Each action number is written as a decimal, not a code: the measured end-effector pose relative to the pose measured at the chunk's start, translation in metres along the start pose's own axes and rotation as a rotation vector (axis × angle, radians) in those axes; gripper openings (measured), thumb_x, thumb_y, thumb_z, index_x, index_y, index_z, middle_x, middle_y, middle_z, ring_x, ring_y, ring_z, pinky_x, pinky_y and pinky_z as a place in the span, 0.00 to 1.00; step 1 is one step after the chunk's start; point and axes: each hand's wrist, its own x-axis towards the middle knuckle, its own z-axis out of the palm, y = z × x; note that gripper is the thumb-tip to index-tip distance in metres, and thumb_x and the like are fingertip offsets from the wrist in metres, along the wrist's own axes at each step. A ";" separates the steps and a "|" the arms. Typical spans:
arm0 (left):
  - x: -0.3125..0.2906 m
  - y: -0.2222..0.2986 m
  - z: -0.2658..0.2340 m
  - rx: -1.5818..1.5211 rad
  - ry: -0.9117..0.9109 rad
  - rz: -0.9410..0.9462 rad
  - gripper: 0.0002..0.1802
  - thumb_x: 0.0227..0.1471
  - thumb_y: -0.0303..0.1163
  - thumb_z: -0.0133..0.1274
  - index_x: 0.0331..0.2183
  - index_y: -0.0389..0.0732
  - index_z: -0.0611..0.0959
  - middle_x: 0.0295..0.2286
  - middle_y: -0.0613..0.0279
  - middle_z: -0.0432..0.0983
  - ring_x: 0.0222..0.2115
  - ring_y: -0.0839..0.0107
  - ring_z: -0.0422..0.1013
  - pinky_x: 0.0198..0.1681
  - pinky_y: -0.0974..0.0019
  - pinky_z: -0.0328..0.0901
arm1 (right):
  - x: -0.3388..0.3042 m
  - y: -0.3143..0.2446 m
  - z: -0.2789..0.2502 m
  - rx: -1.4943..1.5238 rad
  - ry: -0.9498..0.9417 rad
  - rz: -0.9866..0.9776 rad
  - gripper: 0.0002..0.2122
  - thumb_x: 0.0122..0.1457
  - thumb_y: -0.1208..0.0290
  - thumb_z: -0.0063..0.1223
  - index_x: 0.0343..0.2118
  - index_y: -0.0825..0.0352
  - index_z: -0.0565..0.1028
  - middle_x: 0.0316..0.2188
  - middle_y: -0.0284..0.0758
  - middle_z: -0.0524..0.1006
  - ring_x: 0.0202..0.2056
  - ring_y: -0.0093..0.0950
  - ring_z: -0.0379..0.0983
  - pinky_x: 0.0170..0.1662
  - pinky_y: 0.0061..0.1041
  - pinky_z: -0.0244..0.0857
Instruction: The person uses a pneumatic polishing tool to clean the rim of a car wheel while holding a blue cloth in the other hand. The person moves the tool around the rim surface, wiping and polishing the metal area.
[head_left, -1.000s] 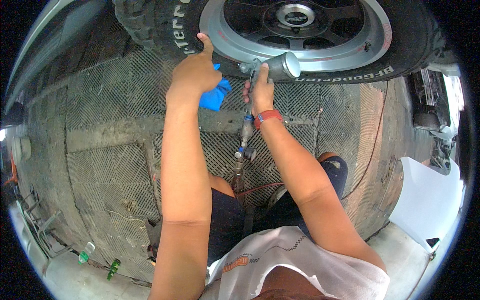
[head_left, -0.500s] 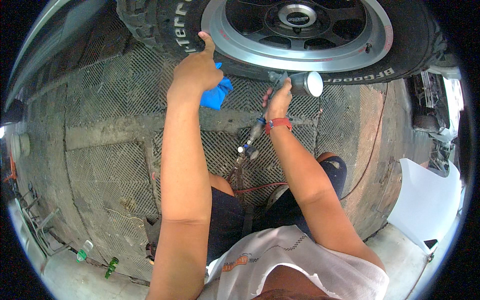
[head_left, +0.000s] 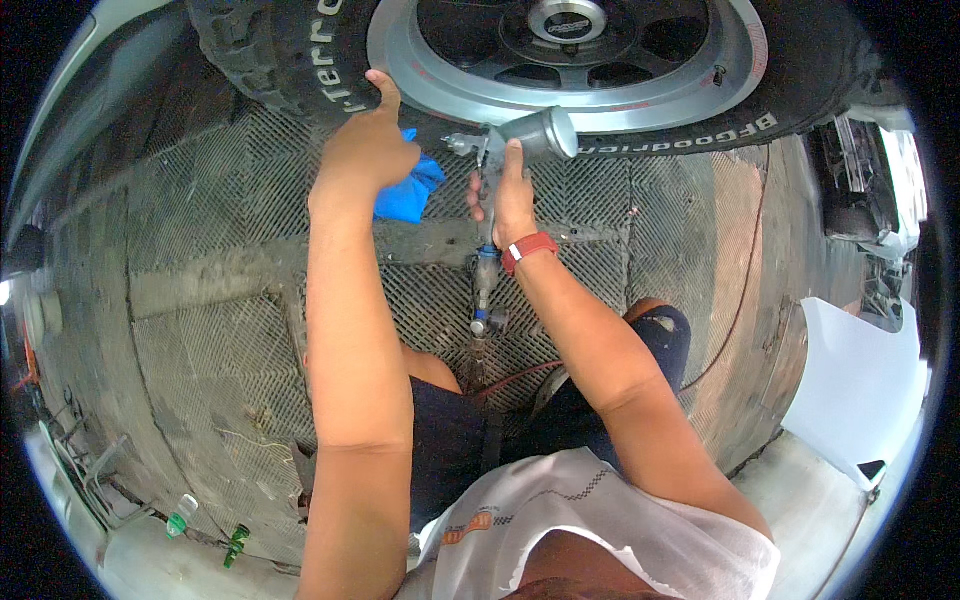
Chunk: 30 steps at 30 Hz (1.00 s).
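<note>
At the far side stands a large wheel, its black tire (head_left: 700,145) with raised white lettering around a silver rim (head_left: 440,95) with dark spokes. My left hand (head_left: 368,150) reaches to it with one finger stretched out at the rim's lower left edge; whether it touches I cannot tell. The other fingers are curled round a blue cloth (head_left: 412,195) that hangs out beside the palm. My right hand (head_left: 512,195) grips a metal spray gun (head_left: 490,155) whose cup lies tilted to the right, close before the tire. Its nozzle faces left, toward my left hand.
A fitting (head_left: 484,275) hangs below the gun, and a reddish hose (head_left: 525,376) runs over the ribbed floor mats (head_left: 210,350). A white panel (head_left: 855,395) leans at the right. Green bottles (head_left: 236,546) lie at the lower left. My knees are below my arms.
The spray gun has swung left and turned more upright, its cup now further left. My left hand, with the cloth, appears slightly further left, as does the wheel.
</note>
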 end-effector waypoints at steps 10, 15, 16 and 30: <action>0.001 -0.005 0.006 -0.067 0.050 0.058 0.66 0.57 0.39 0.63 0.74 0.41 0.30 0.55 0.23 0.75 0.57 0.31 0.74 0.63 0.45 0.68 | 0.002 -0.035 -0.071 -0.217 0.426 -0.138 0.34 0.74 0.34 0.35 0.38 0.69 0.73 0.20 0.34 0.72 0.18 0.26 0.70 0.17 0.27 0.60; 0.003 0.003 0.002 0.014 0.030 0.042 0.64 0.57 0.40 0.60 0.74 0.34 0.33 0.54 0.26 0.77 0.57 0.34 0.75 0.63 0.45 0.68 | 0.012 -0.059 -0.120 -0.091 0.632 -0.266 0.34 0.74 0.34 0.35 0.36 0.68 0.72 0.19 0.34 0.72 0.17 0.27 0.70 0.16 0.28 0.60; 0.002 0.003 0.001 0.007 0.035 0.042 0.64 0.56 0.40 0.60 0.74 0.34 0.33 0.54 0.26 0.78 0.57 0.34 0.75 0.63 0.45 0.68 | 0.012 -0.065 -0.124 -0.063 0.654 -0.304 0.33 0.74 0.35 0.34 0.35 0.68 0.72 0.19 0.34 0.72 0.17 0.28 0.70 0.16 0.28 0.60; 0.001 0.011 0.000 0.016 0.056 -0.029 0.63 0.58 0.42 0.64 0.75 0.45 0.36 0.63 0.28 0.70 0.65 0.33 0.66 0.68 0.47 0.61 | -0.040 -0.157 -0.142 0.263 0.595 -0.662 0.31 0.77 0.37 0.31 0.43 0.66 0.73 0.25 0.33 0.74 0.20 0.23 0.70 0.18 0.22 0.63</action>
